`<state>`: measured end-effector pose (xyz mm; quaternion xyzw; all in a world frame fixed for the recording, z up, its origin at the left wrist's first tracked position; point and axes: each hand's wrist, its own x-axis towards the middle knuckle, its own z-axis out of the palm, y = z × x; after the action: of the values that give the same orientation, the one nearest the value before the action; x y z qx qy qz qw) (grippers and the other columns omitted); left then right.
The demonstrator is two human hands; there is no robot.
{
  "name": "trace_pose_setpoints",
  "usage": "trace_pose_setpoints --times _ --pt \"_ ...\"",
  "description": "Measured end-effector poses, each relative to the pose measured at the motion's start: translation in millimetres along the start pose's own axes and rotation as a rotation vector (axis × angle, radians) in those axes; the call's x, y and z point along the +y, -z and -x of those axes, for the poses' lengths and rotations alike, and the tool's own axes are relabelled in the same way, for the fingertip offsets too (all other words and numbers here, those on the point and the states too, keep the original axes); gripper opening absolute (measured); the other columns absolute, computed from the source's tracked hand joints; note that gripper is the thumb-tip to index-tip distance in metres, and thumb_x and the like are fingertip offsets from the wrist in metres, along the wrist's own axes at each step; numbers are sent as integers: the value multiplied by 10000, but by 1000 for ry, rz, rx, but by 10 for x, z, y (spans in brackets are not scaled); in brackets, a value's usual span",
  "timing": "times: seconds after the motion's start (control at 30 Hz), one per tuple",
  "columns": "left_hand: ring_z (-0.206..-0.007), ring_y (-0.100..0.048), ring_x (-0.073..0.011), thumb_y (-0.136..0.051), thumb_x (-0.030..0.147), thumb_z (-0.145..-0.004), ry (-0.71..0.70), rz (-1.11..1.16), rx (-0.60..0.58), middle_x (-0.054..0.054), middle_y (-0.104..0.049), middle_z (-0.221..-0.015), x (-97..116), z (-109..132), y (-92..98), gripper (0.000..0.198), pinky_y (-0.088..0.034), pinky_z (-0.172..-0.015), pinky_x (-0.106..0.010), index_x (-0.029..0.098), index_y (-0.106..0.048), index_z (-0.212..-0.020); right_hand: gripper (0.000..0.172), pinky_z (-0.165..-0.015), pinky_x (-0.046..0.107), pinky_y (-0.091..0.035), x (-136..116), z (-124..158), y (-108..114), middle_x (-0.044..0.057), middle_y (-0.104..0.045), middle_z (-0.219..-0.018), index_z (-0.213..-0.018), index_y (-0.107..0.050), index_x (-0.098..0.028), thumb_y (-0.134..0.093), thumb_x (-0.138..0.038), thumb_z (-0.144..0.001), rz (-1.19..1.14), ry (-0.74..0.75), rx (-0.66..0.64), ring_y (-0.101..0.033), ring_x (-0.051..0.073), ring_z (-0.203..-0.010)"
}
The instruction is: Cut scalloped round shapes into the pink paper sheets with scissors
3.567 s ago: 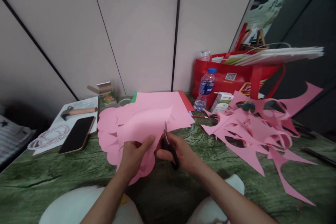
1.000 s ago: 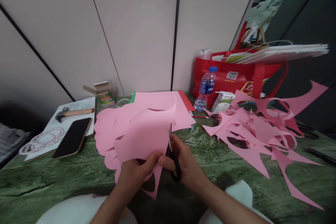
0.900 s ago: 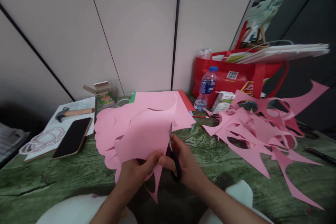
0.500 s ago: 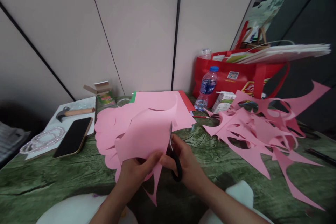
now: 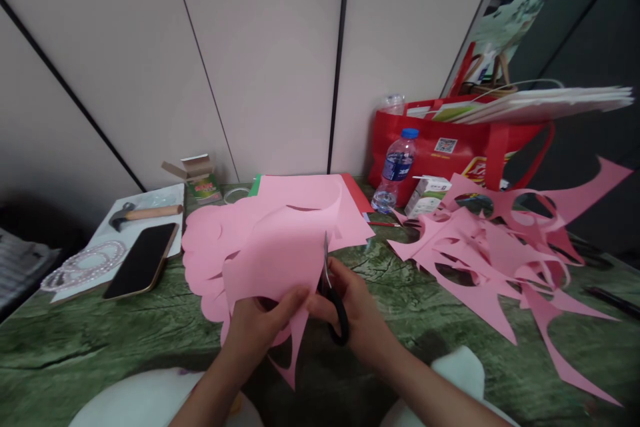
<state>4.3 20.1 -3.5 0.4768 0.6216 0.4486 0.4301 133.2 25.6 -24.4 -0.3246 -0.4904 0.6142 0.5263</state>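
My left hand (image 5: 267,320) pinches the lower edge of a pink paper sheet (image 5: 280,253), its thumb lying on top. A narrow cut strip of the sheet hangs down beside that thumb. My right hand (image 5: 350,310) is closed round black-handled scissors (image 5: 339,320), with their blades at the sheet's right edge pointing away from me. Behind and left of the held sheet lie overlapping pink paper pieces with scalloped edges (image 5: 203,247). More flat pink sheets (image 5: 305,185) lie at the back, with red and green paper edges showing under them.
Pink paper offcuts (image 5: 480,247) are heaped at the right. Behind them stand a small carton (image 5: 427,195), a water bottle (image 5: 397,170) and a red bag (image 5: 430,137). On the left are a phone (image 5: 143,260), a hammer (image 5: 145,213), a bead string (image 5: 85,265) and a small open box (image 5: 203,183).
The view has shifted very slightly. Both hands, the scissors and the held sheet keep nearly the same pose, and the hanging strip has swung a little to the left.
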Motion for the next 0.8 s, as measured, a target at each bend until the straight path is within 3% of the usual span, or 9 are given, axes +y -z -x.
trace_pose_setpoints --times 0.2,0.47,0.8 --pt "-516 -558 -158 -674 421 -625 -42 18 -127 -32 -640 -563 -73 -65 59 277 -384 -427 -234 154 -610 -587 382 -513 244 -331 8 10 -3 -56 -434 -588 -769 -458 -216 -738 -417 -604 39 -18 12 -357 107 -533" --pt "-550 -576 -164 -678 412 -641 -56 29 -135 -45 -667 -587 -130 -114 76 281 -434 -481 -239 133 -658 -623 343 -491 229 -305 42 8 12 -56 -437 -598 -763 -454 -205 -724 -364 -621 48 -21 11 -351 98 -533" --pt "-358 -298 -62 -651 473 -616 -40 -17 -94 51 -372 -369 -128 -115 79 416 -207 -353 -216 171 -454 -409 286 -457 224 -283 53 0 12 -73 -424 -549 -780 -459 -204 -683 -317 -644 81 -21 24 -337 85 -492"
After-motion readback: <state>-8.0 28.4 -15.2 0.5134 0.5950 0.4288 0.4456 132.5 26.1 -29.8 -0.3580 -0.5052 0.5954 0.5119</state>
